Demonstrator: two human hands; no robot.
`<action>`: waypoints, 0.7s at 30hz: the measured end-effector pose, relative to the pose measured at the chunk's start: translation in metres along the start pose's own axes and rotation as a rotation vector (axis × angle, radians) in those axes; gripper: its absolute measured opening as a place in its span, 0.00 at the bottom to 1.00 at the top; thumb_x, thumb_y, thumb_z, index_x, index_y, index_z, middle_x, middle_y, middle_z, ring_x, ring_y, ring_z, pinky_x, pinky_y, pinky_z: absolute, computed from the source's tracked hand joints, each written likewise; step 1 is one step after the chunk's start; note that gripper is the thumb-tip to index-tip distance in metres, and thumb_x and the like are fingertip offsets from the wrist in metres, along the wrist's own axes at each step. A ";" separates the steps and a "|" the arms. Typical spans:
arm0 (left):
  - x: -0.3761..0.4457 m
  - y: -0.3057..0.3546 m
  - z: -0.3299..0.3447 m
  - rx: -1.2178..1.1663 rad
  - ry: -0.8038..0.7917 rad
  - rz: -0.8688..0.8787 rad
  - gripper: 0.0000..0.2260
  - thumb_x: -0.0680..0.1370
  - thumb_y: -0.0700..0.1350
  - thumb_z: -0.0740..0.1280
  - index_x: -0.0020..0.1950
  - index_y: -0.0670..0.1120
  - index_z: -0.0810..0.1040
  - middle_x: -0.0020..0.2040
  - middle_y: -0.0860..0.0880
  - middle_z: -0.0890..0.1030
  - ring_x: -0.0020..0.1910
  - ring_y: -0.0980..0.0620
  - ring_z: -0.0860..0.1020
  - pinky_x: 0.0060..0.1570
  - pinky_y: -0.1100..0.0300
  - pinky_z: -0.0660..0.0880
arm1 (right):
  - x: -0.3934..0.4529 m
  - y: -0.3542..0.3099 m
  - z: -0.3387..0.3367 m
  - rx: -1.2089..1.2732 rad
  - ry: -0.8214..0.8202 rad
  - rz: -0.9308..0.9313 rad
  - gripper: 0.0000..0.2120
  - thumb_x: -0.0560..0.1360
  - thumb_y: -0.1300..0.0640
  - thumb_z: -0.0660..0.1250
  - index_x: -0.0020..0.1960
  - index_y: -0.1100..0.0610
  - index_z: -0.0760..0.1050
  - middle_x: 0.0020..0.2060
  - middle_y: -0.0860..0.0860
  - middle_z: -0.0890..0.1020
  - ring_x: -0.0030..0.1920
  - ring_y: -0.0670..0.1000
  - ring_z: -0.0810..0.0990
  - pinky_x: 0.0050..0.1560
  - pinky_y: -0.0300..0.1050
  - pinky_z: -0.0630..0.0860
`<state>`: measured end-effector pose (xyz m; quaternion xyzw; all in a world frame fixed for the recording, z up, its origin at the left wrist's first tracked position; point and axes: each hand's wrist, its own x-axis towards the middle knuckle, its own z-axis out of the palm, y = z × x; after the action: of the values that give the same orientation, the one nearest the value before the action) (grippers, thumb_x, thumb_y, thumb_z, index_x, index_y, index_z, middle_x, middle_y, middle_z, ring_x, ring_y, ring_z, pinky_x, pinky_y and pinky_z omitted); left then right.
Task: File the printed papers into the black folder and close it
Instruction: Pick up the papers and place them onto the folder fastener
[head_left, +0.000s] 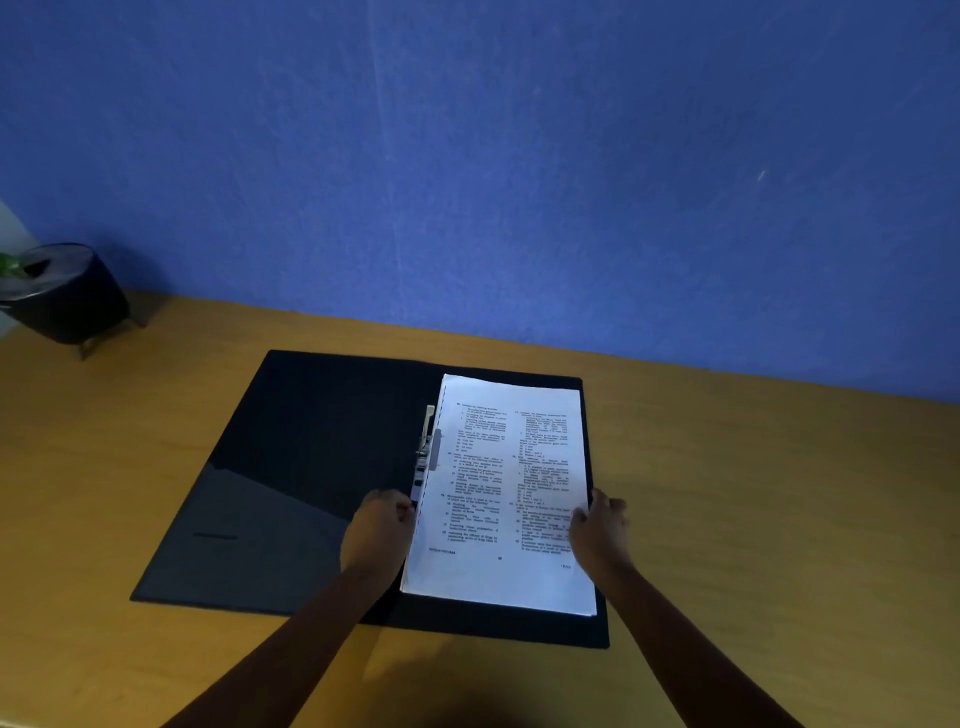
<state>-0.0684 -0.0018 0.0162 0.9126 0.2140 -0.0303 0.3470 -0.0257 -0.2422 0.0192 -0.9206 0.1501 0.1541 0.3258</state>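
The black folder lies open and flat on the wooden desk. A stack of white printed papers rests on its right half, next to the metal clip along the spine. My left hand grips the stack's left edge near the lower end of the clip. My right hand holds the stack's right edge, with fingers curled over the top sheet. The left cover is bare and shows a faint pocket line.
A black pot on small legs with a green plant stands at the desk's far left corner. A blue wall rises right behind the desk, close to the folder's far edge.
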 end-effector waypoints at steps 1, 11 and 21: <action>-0.001 -0.002 0.001 0.010 -0.001 0.017 0.07 0.77 0.41 0.62 0.52 0.43 0.79 0.51 0.45 0.76 0.41 0.52 0.76 0.39 0.61 0.71 | 0.000 0.000 0.001 -0.026 0.008 -0.016 0.21 0.80 0.61 0.54 0.72 0.65 0.59 0.68 0.63 0.63 0.67 0.61 0.64 0.69 0.54 0.66; 0.013 -0.036 -0.002 0.358 -0.111 0.246 0.22 0.81 0.41 0.54 0.75 0.47 0.56 0.77 0.51 0.55 0.77 0.49 0.49 0.74 0.53 0.50 | 0.011 -0.002 -0.007 -0.001 -0.036 0.003 0.20 0.77 0.65 0.54 0.70 0.61 0.64 0.66 0.62 0.67 0.65 0.61 0.67 0.64 0.50 0.66; 0.015 -0.023 0.015 0.276 -0.219 0.310 0.25 0.79 0.35 0.51 0.76 0.47 0.51 0.78 0.53 0.49 0.76 0.53 0.46 0.73 0.59 0.46 | 0.018 0.011 -0.031 -0.008 0.014 0.050 0.21 0.77 0.69 0.51 0.68 0.62 0.66 0.65 0.62 0.69 0.61 0.62 0.72 0.61 0.55 0.74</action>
<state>-0.0627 0.0091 -0.0127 0.9647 0.0260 -0.1043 0.2404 -0.0078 -0.2729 0.0292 -0.9190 0.1749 0.1562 0.3168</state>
